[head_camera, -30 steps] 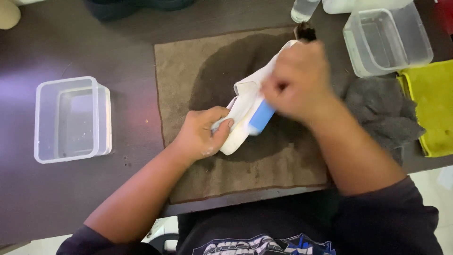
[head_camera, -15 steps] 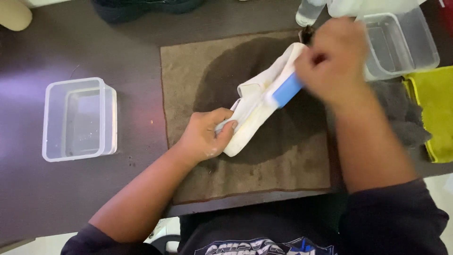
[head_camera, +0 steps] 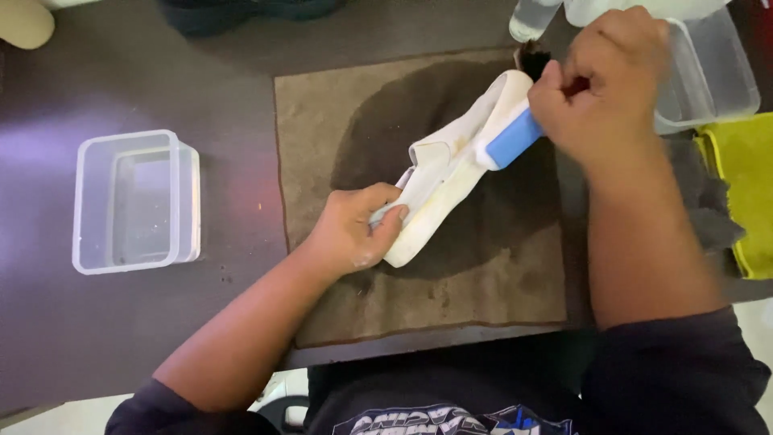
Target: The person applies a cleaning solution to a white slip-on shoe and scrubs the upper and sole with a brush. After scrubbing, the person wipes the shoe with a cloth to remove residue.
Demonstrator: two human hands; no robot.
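My left hand grips the near end of the white shoe on the brown towel; my right hand, closed on the blue brush, has moved farther right. Two clear tubs: one left, one far right. Grey and yellow cloths lie right.

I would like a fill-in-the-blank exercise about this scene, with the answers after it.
1. The left hand grips one end of a ____ shoe.
2. The right hand holds a brush with a ____ handle.
3. The shoe lies on a ____ towel.
4. The clear container sits to the person's ____.

Answers: white; blue; brown; left
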